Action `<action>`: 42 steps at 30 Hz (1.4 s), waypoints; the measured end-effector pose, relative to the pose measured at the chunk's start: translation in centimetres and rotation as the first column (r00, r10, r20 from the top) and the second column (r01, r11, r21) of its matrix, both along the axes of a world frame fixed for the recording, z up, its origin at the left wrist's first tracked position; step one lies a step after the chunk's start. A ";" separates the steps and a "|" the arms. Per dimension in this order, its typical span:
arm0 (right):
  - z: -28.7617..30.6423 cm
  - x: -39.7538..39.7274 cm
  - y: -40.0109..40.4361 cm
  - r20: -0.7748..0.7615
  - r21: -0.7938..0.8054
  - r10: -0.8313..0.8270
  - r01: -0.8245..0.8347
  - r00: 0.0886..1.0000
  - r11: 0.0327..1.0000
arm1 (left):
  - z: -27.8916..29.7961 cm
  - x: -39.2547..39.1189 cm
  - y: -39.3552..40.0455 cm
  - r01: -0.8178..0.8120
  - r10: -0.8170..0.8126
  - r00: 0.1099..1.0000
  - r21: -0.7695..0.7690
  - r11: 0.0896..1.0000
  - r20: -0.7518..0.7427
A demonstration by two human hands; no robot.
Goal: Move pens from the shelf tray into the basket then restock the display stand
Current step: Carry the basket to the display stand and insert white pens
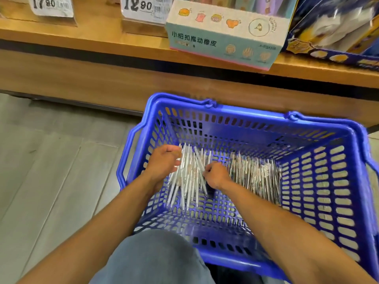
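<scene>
A blue plastic basket (pixel 320 181) stands on the floor below the wooden shelf. Two heaps of pens lie on its bottom: a loose white bundle (pixel 189 181) on the left and a darker patterned pile (pixel 256 177) to the right. Both my hands are inside the basket at the white bundle. My left hand (pixel 164 162) curls around the bundle's upper left side. On the bundle's right side, my right hand (pixel 216 175) pinches a few pens with curled fingers. The shelf tray and display stand are out of view.
The wooden shelf edge (pixel 123 48) runs across the top, holding a pale eraser box (pixel 225 35), a dark blue box (pixel 338 29) and two price tags (pixel 141 7). Grey floor tiles (pixel 51 160) lie to the left. My knee (pixel 155 259) is against the basket's near rim.
</scene>
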State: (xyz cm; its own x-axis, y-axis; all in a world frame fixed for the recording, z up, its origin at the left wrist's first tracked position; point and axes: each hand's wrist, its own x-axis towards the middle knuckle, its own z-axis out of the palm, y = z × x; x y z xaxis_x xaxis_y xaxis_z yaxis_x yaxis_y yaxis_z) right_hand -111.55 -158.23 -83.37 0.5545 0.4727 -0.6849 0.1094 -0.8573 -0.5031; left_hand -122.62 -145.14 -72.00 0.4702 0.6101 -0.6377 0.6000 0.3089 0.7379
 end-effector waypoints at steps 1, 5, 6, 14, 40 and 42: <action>0.1 0.0 0.1 -0.007 0.000 0.007 -0.007 1.000 1.000 | -0.1 0.0 0.0 -0.004 0.003 1.000 -0.007 1.000 -0.006; 1.5 0.0 -0.8 -0.102 0.054 -0.006 0.012 0.995 0.998 | -0.7 -0.1 -0.1 -0.038 0.036 0.999 -0.065 0.997 -0.027; 2.2 -0.1 -1.2 -0.169 0.082 -0.005 0.019 0.986 0.996 | -0.9 0.0 -0.2 -0.053 0.050 0.998 -0.087 0.995 -0.036; 6.8 -2.9 -2.2 -0.498 0.368 0.169 0.031 0.851 0.929 | -1.4 0.2 -0.7 -0.088 0.067 0.993 -0.233 0.968 -0.097; 2.8 -0.4 -1.8 -0.233 0.168 0.074 -0.035 0.970 0.985 | -2.2 0.5 -0.7 -0.181 0.173 0.983 -0.175 0.968 -0.059; 4.7 -0.6 -1.3 -0.345 0.286 0.073 0.030 0.936 0.958 | -2.2 0.5 -0.7 -0.169 0.163 0.985 -0.164 0.972 -0.048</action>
State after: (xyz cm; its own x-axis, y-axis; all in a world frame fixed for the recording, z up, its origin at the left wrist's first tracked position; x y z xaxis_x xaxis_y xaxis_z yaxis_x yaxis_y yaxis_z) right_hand -112.13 -159.56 -78.68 0.2927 0.6840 -0.6681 -0.1002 -0.6730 -0.7329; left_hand -122.13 -145.87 -74.22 0.3475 0.5617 -0.7508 0.5540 0.5230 0.6477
